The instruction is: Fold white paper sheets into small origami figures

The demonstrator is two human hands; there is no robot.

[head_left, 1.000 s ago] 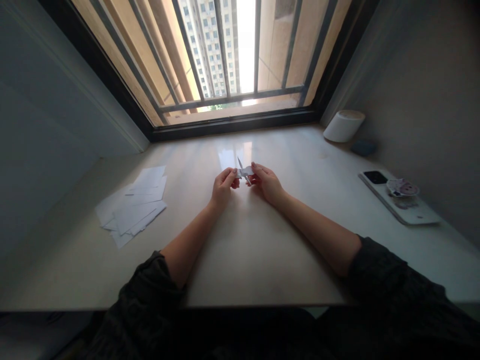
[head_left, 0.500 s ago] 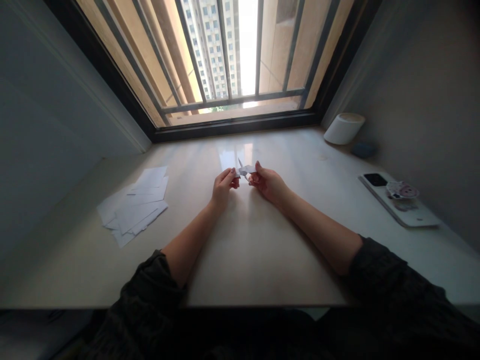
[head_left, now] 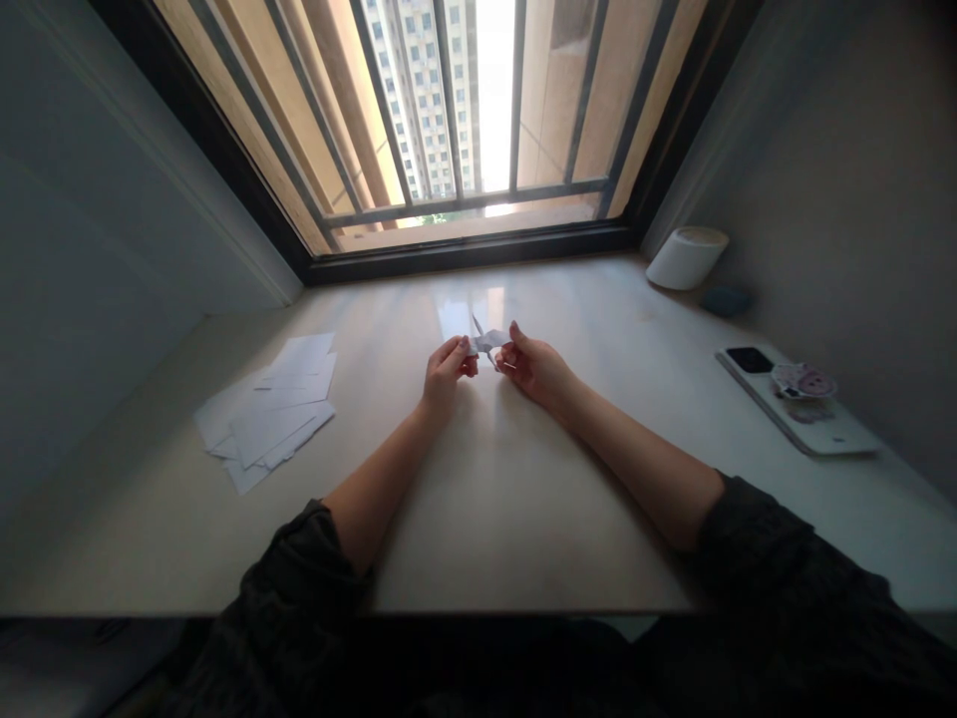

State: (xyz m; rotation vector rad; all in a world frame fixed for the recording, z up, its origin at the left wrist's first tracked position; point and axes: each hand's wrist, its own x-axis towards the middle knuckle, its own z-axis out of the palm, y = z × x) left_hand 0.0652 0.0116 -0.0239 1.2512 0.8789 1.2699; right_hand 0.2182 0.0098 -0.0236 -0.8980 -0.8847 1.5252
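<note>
Paper piece [head_left: 487,342], small and folded, pinched at both ends by left hand [head_left: 445,374] and right hand [head_left: 534,367], held close together over table [head_left: 508,499] middle. Fold judged being shaped; gentle, even pinch needed next

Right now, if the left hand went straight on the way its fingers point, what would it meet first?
The paper that the left hand pinches, then probably the right hand; depth unclear.

folded paper [head_left: 487,342] too small to read shape; fingertips cover its ends. Phone [head_left: 793,401] sticker detail unclear. Sleeves cut off at bottom edge.
</note>
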